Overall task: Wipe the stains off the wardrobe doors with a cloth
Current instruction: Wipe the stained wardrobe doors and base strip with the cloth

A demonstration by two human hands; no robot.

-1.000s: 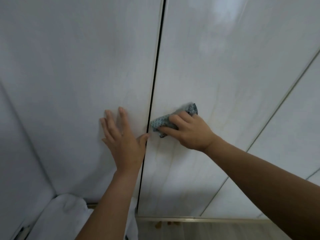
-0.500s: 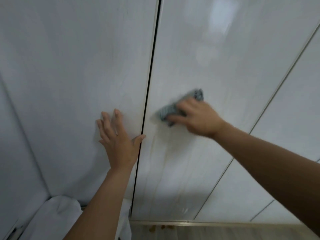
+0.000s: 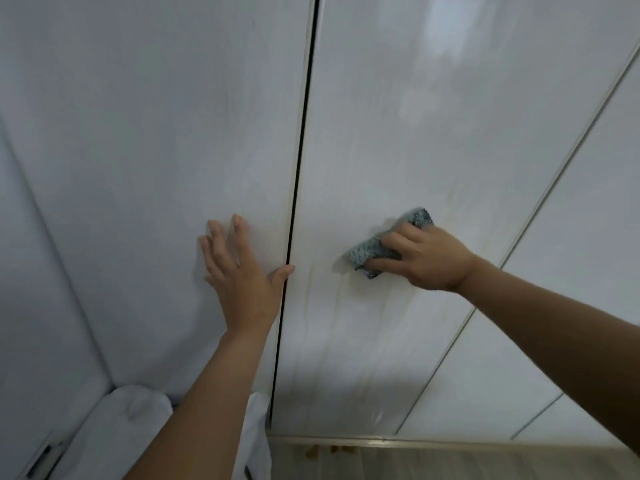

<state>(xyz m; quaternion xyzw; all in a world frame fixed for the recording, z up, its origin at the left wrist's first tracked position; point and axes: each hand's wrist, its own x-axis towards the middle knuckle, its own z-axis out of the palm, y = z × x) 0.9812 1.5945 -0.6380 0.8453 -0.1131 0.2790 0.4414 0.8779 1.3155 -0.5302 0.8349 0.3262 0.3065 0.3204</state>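
Note:
Two white wardrobe doors fill the view, the left door and the right door, split by a dark vertical gap. My left hand lies flat on the left door, fingers spread, thumb at the gap. My right hand grips a folded blue-grey patterned cloth and presses it against the right door. Faint yellowish streaks run down the right door below the cloth.
A third white panel lies to the right behind a thin seam. A metal bottom rail runs under the doors, with brown spots on the floor below it. White fabric bulges at the lower left.
My right hand has slid the cloth to the right, away from the gap between the doors. My left hand stays pressed flat on the left door.

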